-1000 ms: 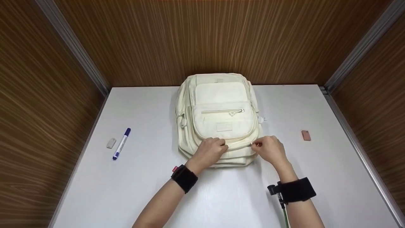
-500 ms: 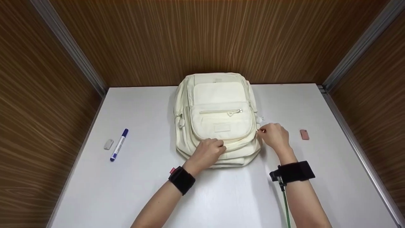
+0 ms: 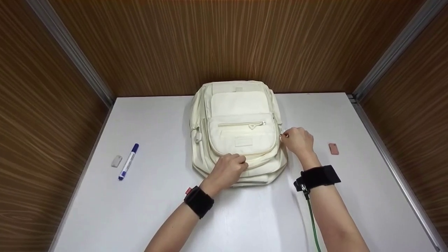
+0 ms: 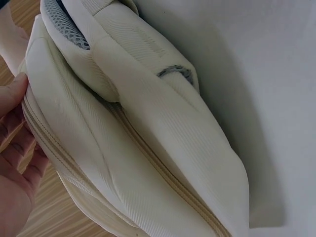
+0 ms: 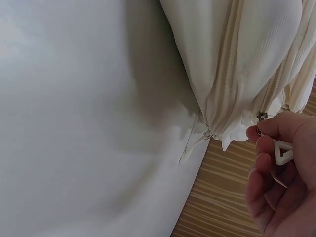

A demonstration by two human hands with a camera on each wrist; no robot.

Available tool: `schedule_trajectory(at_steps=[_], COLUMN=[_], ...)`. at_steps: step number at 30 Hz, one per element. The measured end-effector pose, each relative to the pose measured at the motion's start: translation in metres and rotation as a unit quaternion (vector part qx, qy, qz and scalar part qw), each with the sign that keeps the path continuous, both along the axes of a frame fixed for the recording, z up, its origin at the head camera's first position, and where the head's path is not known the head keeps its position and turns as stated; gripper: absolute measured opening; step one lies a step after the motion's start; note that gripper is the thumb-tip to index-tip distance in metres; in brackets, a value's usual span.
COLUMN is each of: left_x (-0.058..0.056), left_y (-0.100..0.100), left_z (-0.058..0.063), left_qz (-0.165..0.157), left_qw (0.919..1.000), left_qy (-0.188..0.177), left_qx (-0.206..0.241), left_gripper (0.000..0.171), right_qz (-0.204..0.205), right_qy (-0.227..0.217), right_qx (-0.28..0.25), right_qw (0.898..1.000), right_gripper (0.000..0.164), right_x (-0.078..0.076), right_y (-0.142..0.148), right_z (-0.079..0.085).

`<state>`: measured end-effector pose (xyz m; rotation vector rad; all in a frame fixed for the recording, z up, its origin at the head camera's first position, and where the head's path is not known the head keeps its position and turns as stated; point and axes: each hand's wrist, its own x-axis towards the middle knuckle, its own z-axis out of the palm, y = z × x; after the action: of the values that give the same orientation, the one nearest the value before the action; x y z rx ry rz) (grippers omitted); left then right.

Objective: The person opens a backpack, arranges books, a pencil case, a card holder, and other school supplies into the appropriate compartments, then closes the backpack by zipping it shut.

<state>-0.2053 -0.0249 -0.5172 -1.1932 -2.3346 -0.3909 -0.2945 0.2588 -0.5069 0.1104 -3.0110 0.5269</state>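
A cream backpack [image 3: 239, 105] lies front side up in the middle of the table. My left hand [image 3: 227, 170] grips the lower edge of its front pocket; in the left wrist view the thumb [image 4: 17, 91] presses the fabric beside a zipper [image 4: 49, 138]. At the bag's right side, my right hand [image 3: 298, 141] pinches a zipper pull between thumb and index finger. The right wrist view shows the metal slider [image 5: 262, 116] at the fingertips and the pull's white triangular end [image 5: 278, 154] hanging by the palm. Another zipper pull [image 5: 186, 154] dangles from the bag nearby.
On the left of the white table [image 3: 154, 122] lie a blue-capped marker [image 3: 128, 162] and a small grey-white block [image 3: 116, 161]. A small pink block [image 3: 333, 148] is on the right. Wood-grain panels [image 3: 227, 45] enclose the back and sides. A green cable [image 3: 312, 220] trails from the right wristband.
My right hand has moved up along the bag's right side, away from me, with the zipper pull. My left hand keeps its hold on the pocket edge. The head view has shifted slightly.
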Motion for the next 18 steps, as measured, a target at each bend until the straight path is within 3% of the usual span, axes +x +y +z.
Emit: schedule_trajectory(at_steps=[12,18], left_x=[0.002,0.003], left_y=[-0.001,-0.002], left_z=[0.003,0.001], left_qz=[0.003,0.005], left_qw=[1.0,1.0], left_qy=[0.0,-0.002], left_qx=[0.009,0.004], left_gripper=[0.024,0.022], right_qz=[-0.018,-0.032], right_qy=[0.019,-0.003], right_qx=[0.021,0.054], right_qw=[0.999,0.998], right_gripper=[0.025,0.03], right_x=[-0.03,-0.047], right_y=[-0.006,-0.009], right_z=[0.003,0.008])
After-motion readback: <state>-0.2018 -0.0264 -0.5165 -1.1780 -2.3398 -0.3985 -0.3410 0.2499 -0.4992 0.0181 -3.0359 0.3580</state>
